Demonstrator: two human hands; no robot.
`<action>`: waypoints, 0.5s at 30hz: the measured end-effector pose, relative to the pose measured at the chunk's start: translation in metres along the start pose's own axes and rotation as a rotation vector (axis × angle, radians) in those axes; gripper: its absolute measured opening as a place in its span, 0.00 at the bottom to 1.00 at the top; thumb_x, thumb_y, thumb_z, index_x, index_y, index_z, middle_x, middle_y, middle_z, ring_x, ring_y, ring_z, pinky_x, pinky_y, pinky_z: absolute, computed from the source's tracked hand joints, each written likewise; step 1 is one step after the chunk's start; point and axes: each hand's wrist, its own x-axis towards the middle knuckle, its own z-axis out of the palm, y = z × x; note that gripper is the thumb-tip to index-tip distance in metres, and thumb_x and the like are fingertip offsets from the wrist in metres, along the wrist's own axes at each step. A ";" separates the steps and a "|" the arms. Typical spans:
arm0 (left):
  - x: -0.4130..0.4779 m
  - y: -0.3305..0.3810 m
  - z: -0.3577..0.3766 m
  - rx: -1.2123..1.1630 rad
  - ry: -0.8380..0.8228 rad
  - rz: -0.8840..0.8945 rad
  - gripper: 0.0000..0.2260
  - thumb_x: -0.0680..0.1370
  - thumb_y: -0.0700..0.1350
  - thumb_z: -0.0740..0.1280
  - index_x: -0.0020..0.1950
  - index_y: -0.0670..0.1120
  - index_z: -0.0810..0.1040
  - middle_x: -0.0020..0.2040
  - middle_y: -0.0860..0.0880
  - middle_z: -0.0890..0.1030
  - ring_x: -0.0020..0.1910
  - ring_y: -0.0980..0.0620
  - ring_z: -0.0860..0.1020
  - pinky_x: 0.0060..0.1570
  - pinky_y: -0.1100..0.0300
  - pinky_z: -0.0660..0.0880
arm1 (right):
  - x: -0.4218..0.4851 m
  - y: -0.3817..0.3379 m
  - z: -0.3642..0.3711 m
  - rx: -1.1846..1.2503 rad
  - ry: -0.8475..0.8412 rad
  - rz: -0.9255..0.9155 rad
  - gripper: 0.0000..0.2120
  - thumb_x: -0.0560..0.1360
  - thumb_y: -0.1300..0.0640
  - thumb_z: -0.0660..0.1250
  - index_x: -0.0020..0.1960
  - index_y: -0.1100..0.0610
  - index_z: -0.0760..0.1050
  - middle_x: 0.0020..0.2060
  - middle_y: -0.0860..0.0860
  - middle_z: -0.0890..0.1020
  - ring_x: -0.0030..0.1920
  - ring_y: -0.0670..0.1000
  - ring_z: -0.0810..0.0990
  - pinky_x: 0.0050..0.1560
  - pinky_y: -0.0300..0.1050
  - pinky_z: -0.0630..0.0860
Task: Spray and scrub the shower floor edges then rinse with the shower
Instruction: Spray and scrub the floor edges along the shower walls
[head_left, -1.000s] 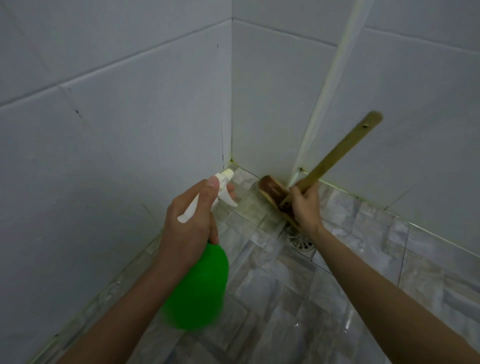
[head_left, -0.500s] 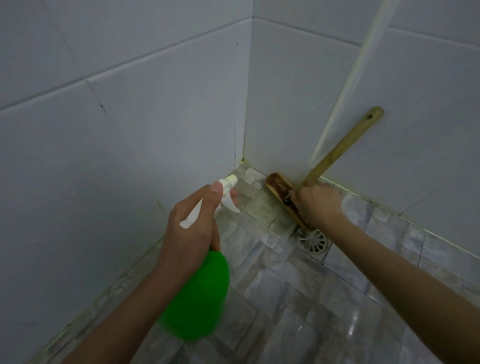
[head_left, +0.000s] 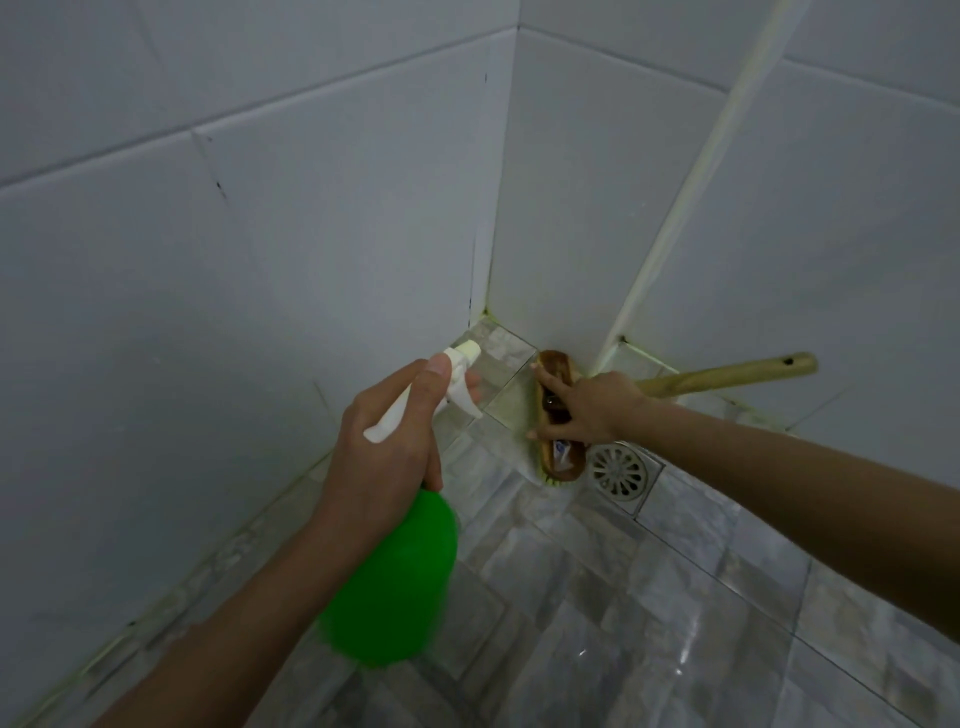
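In the head view the right hand (head_left: 587, 405) has slid off the handle (head_left: 727, 375) onto the head of the scrub brush (head_left: 563, 460), fingers spread over its back and thumb round its near edge. The handle has dropped almost level, so the bristles lie on the shower floor (head_left: 623, 597) beside the corner edge, and scrubbing looks about to start. The left hand (head_left: 384, 457) still grips the spray bottle (head_left: 395, 582) at its neck, nozzle towards that corner. The drain (head_left: 618, 470) sits just beside the brush, and the white pipe (head_left: 675, 218) behind it may crowd strokes along the edge.
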 end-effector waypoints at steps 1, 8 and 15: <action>0.000 0.001 0.000 0.000 0.001 0.003 0.21 0.74 0.67 0.60 0.48 0.54 0.85 0.45 0.27 0.80 0.22 0.45 0.70 0.26 0.59 0.70 | 0.000 -0.006 -0.001 0.058 -0.003 0.041 0.47 0.70 0.24 0.49 0.77 0.48 0.36 0.45 0.55 0.82 0.43 0.56 0.80 0.42 0.46 0.76; -0.002 0.003 -0.006 -0.014 0.007 0.005 0.20 0.73 0.67 0.60 0.49 0.57 0.86 0.46 0.27 0.80 0.21 0.46 0.70 0.25 0.60 0.70 | 0.012 -0.018 -0.033 -0.379 0.148 -0.064 0.42 0.76 0.38 0.59 0.78 0.55 0.41 0.46 0.52 0.80 0.40 0.53 0.77 0.41 0.44 0.69; 0.003 -0.004 -0.007 -0.026 0.020 -0.001 0.22 0.74 0.67 0.60 0.49 0.53 0.85 0.45 0.27 0.80 0.22 0.44 0.71 0.25 0.61 0.70 | 0.019 -0.007 -0.023 -0.240 -0.016 0.060 0.35 0.78 0.44 0.56 0.77 0.56 0.46 0.35 0.52 0.72 0.31 0.50 0.64 0.44 0.46 0.61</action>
